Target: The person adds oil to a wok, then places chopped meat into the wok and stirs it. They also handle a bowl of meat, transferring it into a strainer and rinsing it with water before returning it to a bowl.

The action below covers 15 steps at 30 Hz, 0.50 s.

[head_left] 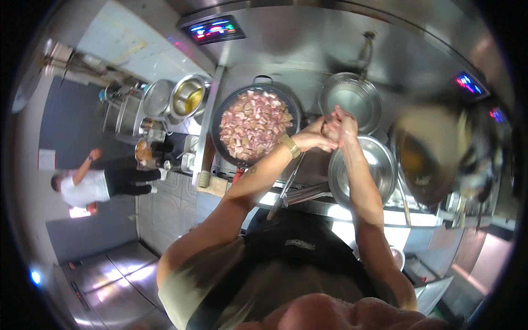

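Note:
My left hand (312,138), with a gold-coloured watch (290,146) on the wrist, meets my right hand (343,127) in front of me. The two hands touch, fingers overlapping, and I see no object between them. Behind them is a round metal pan of clear liquid (350,101) below a tap (365,53). A shiny steel bowl (371,165) lies beneath my right wrist and forearm. Left of my hands, a wide dark pan (217,138) holds many chunks of raw meat (253,123). A long-handled metal utensil (291,179) slants below my left wrist.
A large wok (425,165) with brownish contents is on the right. A bamboo brush (206,163) stands beside the meat pan. Farther left are a steel pot of yellow liquid (187,101) and several seasoning containers (189,152). A person (88,185) is on the tiled floor beyond.

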Tool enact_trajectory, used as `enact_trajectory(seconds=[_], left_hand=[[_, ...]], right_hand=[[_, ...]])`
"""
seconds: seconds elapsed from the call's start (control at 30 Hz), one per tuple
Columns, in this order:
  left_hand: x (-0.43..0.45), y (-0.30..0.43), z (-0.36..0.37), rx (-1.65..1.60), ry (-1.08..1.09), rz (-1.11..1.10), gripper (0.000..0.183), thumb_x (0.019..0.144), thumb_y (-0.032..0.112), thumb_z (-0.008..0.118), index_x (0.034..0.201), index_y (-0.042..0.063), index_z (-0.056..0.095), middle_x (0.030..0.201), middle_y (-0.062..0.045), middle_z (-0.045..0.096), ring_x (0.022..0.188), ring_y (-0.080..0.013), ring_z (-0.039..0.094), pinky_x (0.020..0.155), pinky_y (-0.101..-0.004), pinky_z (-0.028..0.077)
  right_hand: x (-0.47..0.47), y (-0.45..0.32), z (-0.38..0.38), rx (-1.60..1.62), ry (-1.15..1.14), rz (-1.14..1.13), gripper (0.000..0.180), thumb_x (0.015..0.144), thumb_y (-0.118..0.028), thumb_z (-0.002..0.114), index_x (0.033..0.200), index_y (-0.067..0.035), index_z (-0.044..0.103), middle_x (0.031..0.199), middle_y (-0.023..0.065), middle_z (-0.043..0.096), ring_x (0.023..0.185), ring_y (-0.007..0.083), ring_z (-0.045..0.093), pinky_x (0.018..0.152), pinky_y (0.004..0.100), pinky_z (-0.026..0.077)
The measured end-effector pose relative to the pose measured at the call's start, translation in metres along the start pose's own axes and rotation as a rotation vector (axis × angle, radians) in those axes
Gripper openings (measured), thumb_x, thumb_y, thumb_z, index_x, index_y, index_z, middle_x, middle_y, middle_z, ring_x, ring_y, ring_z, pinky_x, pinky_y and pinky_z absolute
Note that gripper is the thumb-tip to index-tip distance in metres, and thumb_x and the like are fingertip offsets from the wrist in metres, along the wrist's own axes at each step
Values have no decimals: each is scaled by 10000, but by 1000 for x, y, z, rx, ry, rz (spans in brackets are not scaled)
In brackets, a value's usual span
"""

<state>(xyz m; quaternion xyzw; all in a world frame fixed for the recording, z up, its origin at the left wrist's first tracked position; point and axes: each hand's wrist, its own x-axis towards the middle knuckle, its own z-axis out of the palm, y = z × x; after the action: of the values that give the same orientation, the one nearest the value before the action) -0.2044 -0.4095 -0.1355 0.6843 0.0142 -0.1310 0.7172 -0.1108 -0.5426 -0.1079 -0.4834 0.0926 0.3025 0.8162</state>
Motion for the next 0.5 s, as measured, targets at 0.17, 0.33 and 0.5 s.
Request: enact_trajectory(seconds=[0.17,0.33,0.5], left_hand=[[1,8,3,-809,-343,-320,87,961,28,713,1041,-1,695,873,-129,738,825,-251,759,682,-369,610],[17,-20,20,-548,88,-384,198,838,-68,669,931,99,619,623,27,492,445,-63,411,371,-261,266],[23,-52,14,592,377,58,255,768,302,724,870,73,764,825,-202,742,783,-368,751,722,-459,581]], right_hand=[[-19,-16,14,28,-297,40,371,1094,-296,630,808,-65,580,513,-14,361,422,147,357,479,349,393],[14,12,9,-226,114,35,351,1073,-303,650,804,-84,607,562,-14,461,437,112,384,428,312,325],[54,55,-2,-50,243,67,170,1040,-131,578,959,-32,691,736,85,618,502,180,486,411,349,379]])
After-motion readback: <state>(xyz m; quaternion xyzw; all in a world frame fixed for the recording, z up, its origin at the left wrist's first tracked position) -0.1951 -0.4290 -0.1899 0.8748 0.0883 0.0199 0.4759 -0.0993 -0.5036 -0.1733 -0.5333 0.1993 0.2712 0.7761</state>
